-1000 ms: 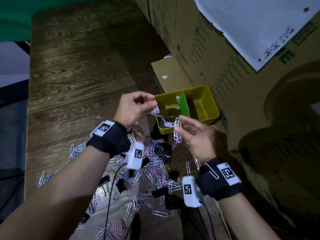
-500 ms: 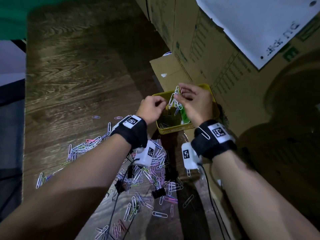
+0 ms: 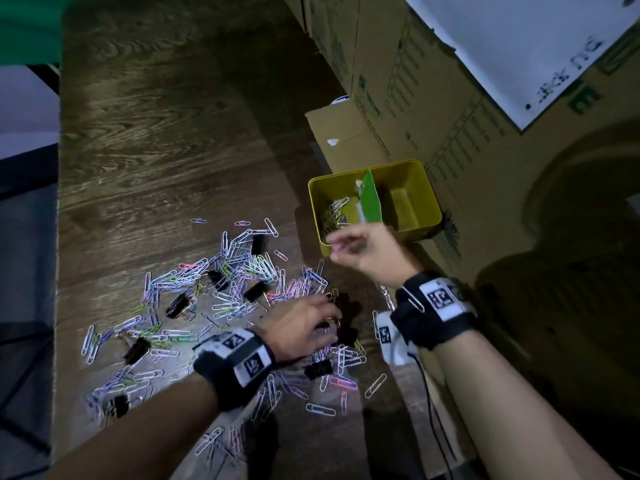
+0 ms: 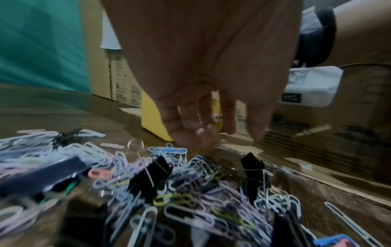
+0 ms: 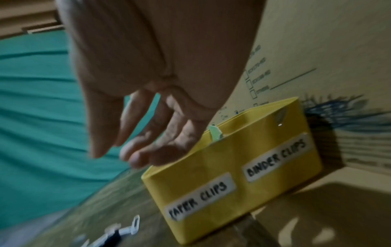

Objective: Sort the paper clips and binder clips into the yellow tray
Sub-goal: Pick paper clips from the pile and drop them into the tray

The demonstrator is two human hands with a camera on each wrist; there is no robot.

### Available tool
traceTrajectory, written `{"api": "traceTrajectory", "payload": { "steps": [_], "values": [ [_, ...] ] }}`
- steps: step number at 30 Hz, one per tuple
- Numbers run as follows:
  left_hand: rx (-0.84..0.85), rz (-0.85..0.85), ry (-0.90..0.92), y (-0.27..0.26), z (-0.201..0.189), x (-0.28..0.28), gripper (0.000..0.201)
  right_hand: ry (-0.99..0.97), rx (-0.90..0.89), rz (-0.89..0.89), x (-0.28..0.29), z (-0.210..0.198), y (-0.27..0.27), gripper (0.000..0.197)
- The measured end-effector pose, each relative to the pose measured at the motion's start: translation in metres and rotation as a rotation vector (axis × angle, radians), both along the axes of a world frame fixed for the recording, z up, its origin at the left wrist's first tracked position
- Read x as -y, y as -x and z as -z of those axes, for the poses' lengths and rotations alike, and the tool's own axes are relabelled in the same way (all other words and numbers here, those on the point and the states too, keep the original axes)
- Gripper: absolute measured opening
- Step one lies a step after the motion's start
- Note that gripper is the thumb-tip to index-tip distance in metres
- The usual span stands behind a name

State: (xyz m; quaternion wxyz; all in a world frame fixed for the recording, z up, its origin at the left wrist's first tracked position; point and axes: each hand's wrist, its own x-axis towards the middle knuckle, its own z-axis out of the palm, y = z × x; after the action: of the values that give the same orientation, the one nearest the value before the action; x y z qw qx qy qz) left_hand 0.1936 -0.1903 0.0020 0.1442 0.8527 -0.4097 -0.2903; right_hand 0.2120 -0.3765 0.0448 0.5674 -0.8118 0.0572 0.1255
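The yellow tray stands against the cardboard boxes, split by a green divider. Several paper clips lie in its left compartment; the right one looks bare. Its front labels read "PAPER CLIPS" and "BINDER CLIPS" on the tray. A loose pile of paper clips and black binder clips covers the table. My left hand reaches down onto the pile's right side, fingers extended, holding nothing. Blurred, my right hand hovers at the tray's front edge, its fingers relaxed and empty.
Stacked cardboard boxes wall off the right side, with a white sheet taped on them. The dark wooden table ends at its left edge beside green cloth. Black binder clips stick up from the pile.
Both hands held paper clips over the tray half a second ago. Now the left hand has dropped to the pile and the right has drawn back from the tray, empty.
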Motion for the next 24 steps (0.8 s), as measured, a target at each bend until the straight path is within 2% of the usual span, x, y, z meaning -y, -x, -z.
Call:
{"api": "traceTrajectory", "payload": {
  "steps": [2, 4, 6, 8, 13, 17, 20, 24],
  "values": [
    [0.144, -0.146, -0.023, 0.010, 0.010, -0.007, 0.036, 0.106, -0.179, -0.220, -0.002, 0.002, 0.022, 0.038],
    [0.245, -0.267, -0.104, 0.012, 0.018, -0.015, 0.043, 0.362, -0.331, -0.439, -0.007, 0.011, 0.043, 0.050],
    [0.315, -0.295, -0.172, 0.011, 0.024, -0.019, 0.043, 0.516, -0.377, -0.537, -0.013, 0.026, 0.058, 0.056],
    [0.344, -0.313, -0.184, 0.008, 0.026, -0.021, 0.037, 0.556, -0.365, -0.550, -0.020, 0.038, 0.070, 0.052],
    [0.387, -0.341, -0.219, -0.003, 0.030, -0.038, 0.029, 0.558, -0.246, -0.402, -0.023, 0.045, 0.088, 0.019],
    [0.413, -0.322, -0.306, -0.008, 0.028, -0.050, 0.035, 0.582, -0.172, -0.127, 0.002, 0.031, 0.090, 0.018],
    [0.447, -0.306, -0.247, -0.010, 0.025, -0.039, 0.038, 0.767, -0.095, 0.089, 0.031, 0.027, 0.086, 0.017],
    [0.336, -0.227, -0.217, -0.010, 0.025, -0.008, 0.063, 0.812, -0.234, 0.210, 0.052, 0.042, 0.087, 0.019]
  ]
}}
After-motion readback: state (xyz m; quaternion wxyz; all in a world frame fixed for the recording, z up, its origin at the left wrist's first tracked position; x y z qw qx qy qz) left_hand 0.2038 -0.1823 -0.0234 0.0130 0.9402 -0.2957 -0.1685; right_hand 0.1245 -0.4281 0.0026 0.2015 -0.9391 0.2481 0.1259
